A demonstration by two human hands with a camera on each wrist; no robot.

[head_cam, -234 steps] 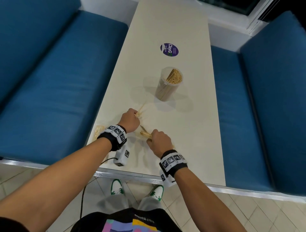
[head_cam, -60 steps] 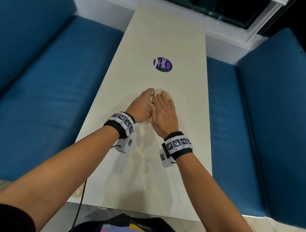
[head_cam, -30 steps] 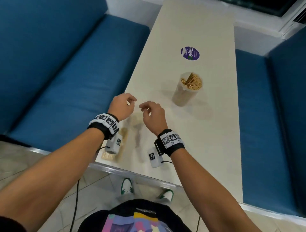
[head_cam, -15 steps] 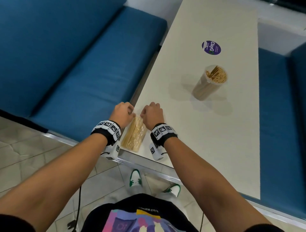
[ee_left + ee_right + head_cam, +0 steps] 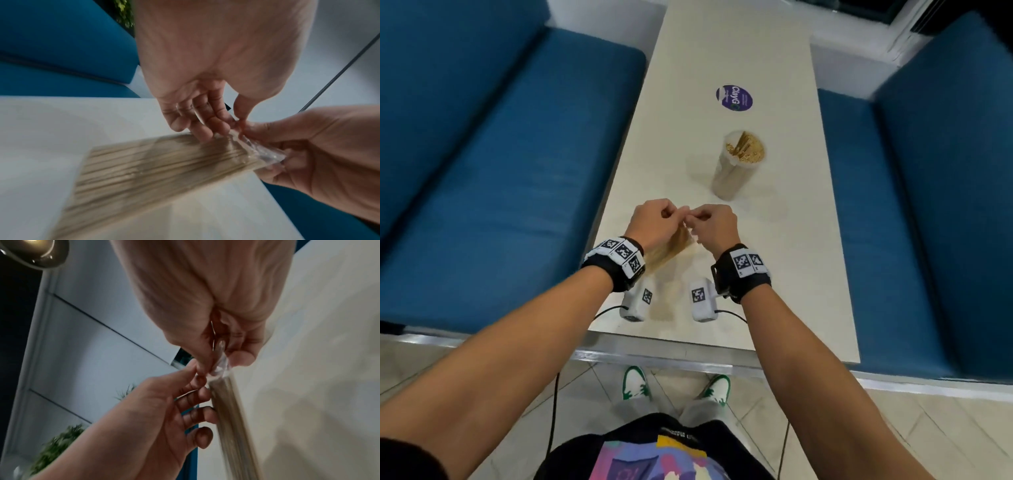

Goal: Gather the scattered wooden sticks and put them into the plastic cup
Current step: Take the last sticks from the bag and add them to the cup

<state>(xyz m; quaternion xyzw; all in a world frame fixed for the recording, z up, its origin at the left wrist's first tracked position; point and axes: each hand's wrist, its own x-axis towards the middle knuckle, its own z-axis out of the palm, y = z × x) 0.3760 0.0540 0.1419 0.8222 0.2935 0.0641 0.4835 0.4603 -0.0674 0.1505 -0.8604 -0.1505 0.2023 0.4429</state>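
The worktop (image 5: 774, 274) is long, narrow and pale, and it runs away from the near edge toward the far wall. A clear plastic cup (image 5: 736, 171) stands upright on it, a bit right of the middle. The cup is packed full of wooden sticks (image 5: 744, 150). Farther back lies a flat round purple sticker (image 5: 734, 98). Blue seats run along the left and right sides of the worktop.

Purple round sticker (image 5: 734, 98) on table (image 5: 784, 260), blue benches (image 5: 493, 178).
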